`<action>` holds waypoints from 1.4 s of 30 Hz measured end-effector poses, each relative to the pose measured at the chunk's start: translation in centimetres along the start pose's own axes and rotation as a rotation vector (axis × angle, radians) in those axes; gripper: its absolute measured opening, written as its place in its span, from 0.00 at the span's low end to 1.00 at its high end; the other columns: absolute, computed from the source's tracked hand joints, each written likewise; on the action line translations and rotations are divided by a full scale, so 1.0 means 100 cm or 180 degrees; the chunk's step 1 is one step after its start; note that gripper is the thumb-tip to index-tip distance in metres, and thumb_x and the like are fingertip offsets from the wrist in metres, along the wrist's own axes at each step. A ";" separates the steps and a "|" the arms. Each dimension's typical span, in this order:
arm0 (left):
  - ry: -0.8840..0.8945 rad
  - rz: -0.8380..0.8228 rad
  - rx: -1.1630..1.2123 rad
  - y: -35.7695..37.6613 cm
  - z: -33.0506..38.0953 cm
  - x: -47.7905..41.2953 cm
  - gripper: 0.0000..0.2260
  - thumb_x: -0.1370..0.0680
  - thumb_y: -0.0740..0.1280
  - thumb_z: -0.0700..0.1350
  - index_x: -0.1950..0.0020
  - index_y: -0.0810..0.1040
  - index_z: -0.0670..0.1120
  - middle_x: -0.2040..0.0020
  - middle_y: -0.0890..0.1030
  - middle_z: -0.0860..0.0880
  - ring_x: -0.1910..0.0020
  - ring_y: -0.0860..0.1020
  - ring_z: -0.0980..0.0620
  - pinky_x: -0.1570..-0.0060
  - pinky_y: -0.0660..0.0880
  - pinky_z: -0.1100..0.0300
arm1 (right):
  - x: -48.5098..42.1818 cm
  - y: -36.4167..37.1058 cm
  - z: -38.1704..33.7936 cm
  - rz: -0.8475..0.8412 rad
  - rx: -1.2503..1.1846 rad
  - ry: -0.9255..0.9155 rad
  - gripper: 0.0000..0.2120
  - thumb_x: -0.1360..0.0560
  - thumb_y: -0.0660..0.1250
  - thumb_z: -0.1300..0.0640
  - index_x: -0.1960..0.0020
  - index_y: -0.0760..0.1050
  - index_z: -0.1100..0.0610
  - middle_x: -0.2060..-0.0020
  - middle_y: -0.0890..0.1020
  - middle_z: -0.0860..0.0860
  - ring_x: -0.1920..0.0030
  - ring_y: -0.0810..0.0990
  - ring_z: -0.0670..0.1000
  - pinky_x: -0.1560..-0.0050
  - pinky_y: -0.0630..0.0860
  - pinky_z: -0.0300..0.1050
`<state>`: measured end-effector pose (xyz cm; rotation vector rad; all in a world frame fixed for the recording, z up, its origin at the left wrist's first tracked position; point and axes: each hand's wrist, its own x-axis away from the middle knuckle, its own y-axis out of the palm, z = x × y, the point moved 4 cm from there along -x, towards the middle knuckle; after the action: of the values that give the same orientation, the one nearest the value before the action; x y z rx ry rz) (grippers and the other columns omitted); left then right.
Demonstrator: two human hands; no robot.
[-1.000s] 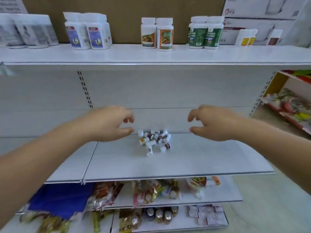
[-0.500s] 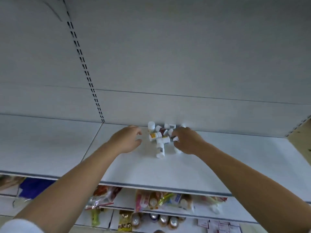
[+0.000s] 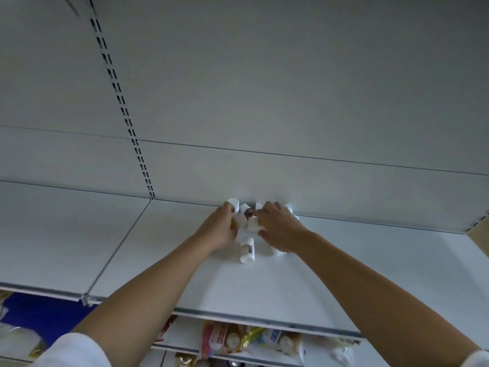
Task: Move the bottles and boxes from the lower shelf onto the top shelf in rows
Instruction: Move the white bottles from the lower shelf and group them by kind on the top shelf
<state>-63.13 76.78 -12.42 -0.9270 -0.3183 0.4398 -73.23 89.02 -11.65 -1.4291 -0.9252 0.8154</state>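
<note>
A heap of small white-capped bottles (image 3: 244,214) lies at the back of the white lower shelf (image 3: 264,287), against the rear panel. My left hand (image 3: 218,230) curls round the bottles on the heap's left side. My right hand (image 3: 279,229) closes over the right side, its fingers and thumb round a white bottle (image 3: 252,224). One bottle (image 3: 247,250) lies loose on its side just in front, between my wrists. Part of the heap is hidden under both hands. The top shelf is out of view.
A slotted upright (image 3: 120,102) runs down the grey back panel to the left. Below the shelf's front edge, a lower tier holds snack packets and bottles (image 3: 232,337) and a blue pack (image 3: 45,319). A shelf seam (image 3: 116,250) runs left of my left arm.
The view dropped from the top shelf to the lower one. Both hands reached forward and closed in from either side onto the heap of small bottles.
</note>
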 end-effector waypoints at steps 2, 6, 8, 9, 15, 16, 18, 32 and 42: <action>-0.0164 -0.0048 0.0375 -0.017 0.004 0.014 0.19 0.22 0.61 0.45 0.32 0.68 0.44 0.43 0.79 0.44 0.47 0.78 0.44 0.56 0.69 0.58 | 0.015 -0.021 0.000 0.0272 -0.0691 0.0306 0.19 0.24 0.64 0.51 0.34 0.70 0.56 0.42 0.72 0.54 0.40 0.72 0.57 0.42 0.70 0.49; -0.0155 -0.0161 0.1482 -0.070 0.036 0.059 0.14 0.28 0.66 0.44 0.43 0.75 0.46 0.51 0.81 0.47 0.53 0.82 0.46 0.46 0.80 0.48 | 0.063 -0.086 -0.021 0.0570 -0.2609 0.1060 0.18 0.27 0.68 0.50 0.44 0.64 0.53 0.54 0.79 0.51 0.55 0.82 0.56 0.57 0.78 0.52; -0.0058 -0.0211 0.2002 -0.099 0.063 0.089 0.11 0.25 0.65 0.38 0.44 0.72 0.43 0.50 0.79 0.45 0.55 0.80 0.48 0.47 0.80 0.51 | 0.092 -0.121 -0.041 0.0588 -0.3226 0.1054 0.17 0.27 0.68 0.52 0.44 0.63 0.53 0.58 0.83 0.51 0.62 0.82 0.55 0.56 0.80 0.55; -0.0013 -0.0222 0.2196 -0.113 0.077 0.105 0.09 0.24 0.63 0.37 0.45 0.71 0.44 0.51 0.79 0.44 0.56 0.79 0.49 0.50 0.80 0.54 | 0.107 -0.138 -0.051 0.0594 -0.3478 0.0993 0.17 0.27 0.67 0.53 0.43 0.64 0.54 0.61 0.83 0.51 0.64 0.81 0.53 0.56 0.79 0.54; 0.0362 -0.0569 0.3015 -0.186 0.164 0.200 0.07 0.23 0.62 0.42 0.47 0.72 0.42 0.62 0.77 0.46 0.66 0.74 0.50 0.63 0.70 0.57 | 0.189 -0.238 -0.100 0.0626 -0.5391 0.0586 0.18 0.31 0.57 0.50 0.47 0.73 0.59 0.68 0.76 0.56 0.71 0.72 0.52 0.71 0.68 0.43; 0.0462 -0.0582 0.3089 -0.194 0.173 0.209 0.05 0.20 0.60 0.41 0.46 0.73 0.42 0.63 0.77 0.46 0.66 0.74 0.50 0.63 0.70 0.57 | 0.199 -0.252 -0.104 0.0687 -0.5485 0.0496 0.17 0.31 0.56 0.51 0.48 0.74 0.59 0.69 0.76 0.56 0.72 0.72 0.52 0.72 0.68 0.42; 0.0696 -0.0585 0.3103 -0.216 0.195 0.225 0.05 0.18 0.59 0.41 0.46 0.74 0.43 0.62 0.78 0.46 0.64 0.75 0.50 0.60 0.70 0.56 | 0.222 -0.285 -0.108 0.0944 -0.5571 0.0308 0.14 0.26 0.55 0.54 0.49 0.73 0.60 0.69 0.77 0.56 0.71 0.72 0.53 0.72 0.68 0.41; 0.1942 -0.0066 0.2304 -0.295 0.364 0.219 0.06 0.30 0.73 0.49 0.54 0.86 0.52 0.50 0.86 0.51 0.46 0.83 0.49 0.35 0.73 0.44 | 0.309 -0.443 0.012 0.2478 -0.4595 0.0061 0.08 0.23 0.57 0.59 0.47 0.69 0.61 0.58 0.75 0.58 0.67 0.81 0.55 0.67 0.78 0.44; 0.1740 -0.0126 0.1448 -0.245 0.507 0.115 0.09 0.26 0.74 0.44 0.46 0.84 0.48 0.51 0.86 0.49 0.51 0.85 0.51 0.43 0.80 0.55 | 0.296 -0.493 0.182 0.2277 -0.3044 0.0685 0.15 0.35 0.71 0.47 0.53 0.76 0.53 0.61 0.83 0.50 0.56 0.77 0.54 0.51 0.71 0.54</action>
<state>-70.22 104.90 37.15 -0.5611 0.2561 0.1940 -80.28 123.43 37.42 -2.7212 -0.6334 0.7101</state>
